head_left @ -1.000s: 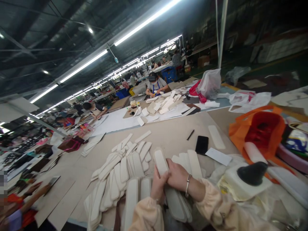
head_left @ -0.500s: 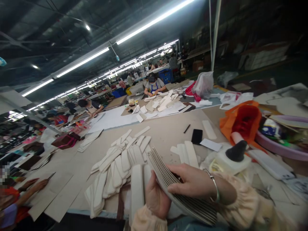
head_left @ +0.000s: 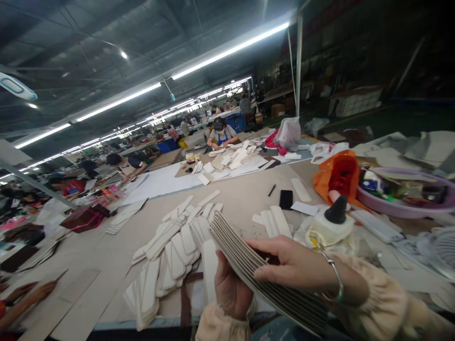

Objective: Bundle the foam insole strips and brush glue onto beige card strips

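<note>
A stack of long, pale padded strips [head_left: 236,248] is held in front of me, its layered edges turned up and its length slanting down to the right. My left hand [head_left: 232,291] is closed round the left side and underside of the stack, thumb up against it. From the right, my right hand [head_left: 293,265] grips the stack's upper edges, fingers behind and thumb in front. A silver bangle [head_left: 332,270] circles the right wrist. Left of the stack, a heap of loose strips [head_left: 177,244] spreads over the table [head_left: 92,237]. A few more strips [head_left: 276,220] lie just beyond my right hand.
A black phone [head_left: 286,199], a white bottle with a black cap [head_left: 334,222], an orange bag [head_left: 337,175] and a lilac basin [head_left: 398,208] stand to the right. At far left, a co-worker's hands [head_left: 39,291] hold a thin tool. Another person [head_left: 222,135] works across the table.
The camera view has shifted, so the scene sits differently in the frame. Both hands keep their hold on the stack, which has tilted slightly. The co-worker's hands at left have moved lower in view.
</note>
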Demonstrator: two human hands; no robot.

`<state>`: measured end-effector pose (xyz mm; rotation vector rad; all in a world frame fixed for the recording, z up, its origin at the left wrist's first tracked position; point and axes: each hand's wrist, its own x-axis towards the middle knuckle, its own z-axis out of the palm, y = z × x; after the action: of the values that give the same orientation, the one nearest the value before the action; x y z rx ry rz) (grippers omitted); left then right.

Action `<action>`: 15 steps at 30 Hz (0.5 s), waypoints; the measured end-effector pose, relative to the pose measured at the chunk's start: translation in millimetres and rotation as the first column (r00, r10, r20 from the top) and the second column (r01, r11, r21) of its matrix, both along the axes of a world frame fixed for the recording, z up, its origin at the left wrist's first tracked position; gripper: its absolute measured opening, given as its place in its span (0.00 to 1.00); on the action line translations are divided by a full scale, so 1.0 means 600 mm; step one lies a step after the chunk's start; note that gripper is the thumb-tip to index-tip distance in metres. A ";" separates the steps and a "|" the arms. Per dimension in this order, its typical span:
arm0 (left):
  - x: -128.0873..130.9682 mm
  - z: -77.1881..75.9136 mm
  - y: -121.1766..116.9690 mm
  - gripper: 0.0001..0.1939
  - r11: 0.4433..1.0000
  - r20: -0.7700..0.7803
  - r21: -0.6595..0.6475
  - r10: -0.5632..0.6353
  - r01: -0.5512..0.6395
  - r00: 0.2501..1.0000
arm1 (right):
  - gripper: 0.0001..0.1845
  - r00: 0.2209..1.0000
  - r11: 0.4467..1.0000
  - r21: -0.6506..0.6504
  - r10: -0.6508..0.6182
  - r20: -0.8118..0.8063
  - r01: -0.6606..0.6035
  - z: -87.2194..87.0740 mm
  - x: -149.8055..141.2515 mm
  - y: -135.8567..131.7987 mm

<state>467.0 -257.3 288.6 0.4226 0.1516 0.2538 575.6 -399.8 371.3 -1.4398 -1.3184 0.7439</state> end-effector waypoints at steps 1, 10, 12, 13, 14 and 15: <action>-0.005 0.002 0.000 0.15 1.000 0.017 0.000 -0.007 0.007 1.000 | 0.29 1.000 1.000 -0.002 -0.010 0.005 0.010 0.002 -0.006 0.000; -0.035 0.012 0.003 0.16 1.000 -0.006 -0.019 0.025 -0.025 1.000 | 0.30 0.998 0.999 -0.023 -0.033 0.045 0.034 0.020 -0.045 -0.007; -0.040 0.016 0.002 0.17 0.999 -0.011 -0.017 0.027 -0.027 1.000 | 0.30 0.998 0.999 -0.020 -0.033 0.045 0.034 0.024 -0.052 -0.009; -0.042 0.019 0.002 0.17 1.000 -0.015 -0.008 0.029 -0.030 0.999 | 0.30 0.998 0.999 -0.021 -0.034 0.047 0.035 0.026 -0.055 -0.009; -0.045 0.022 0.001 0.18 0.999 -0.018 0.005 0.032 -0.032 0.999 | 0.30 0.998 0.999 -0.023 -0.036 0.052 0.037 0.028 -0.058 -0.010; -0.048 0.025 -0.001 0.18 0.999 -0.021 0.022 0.032 -0.032 0.999 | 0.30 0.998 0.999 -0.025 -0.038 0.057 0.040 0.030 -0.060 -0.011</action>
<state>438.5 -257.7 303.4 0.4446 0.1769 0.2829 539.4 -406.1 389.5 -1.5125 -1.3237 0.7015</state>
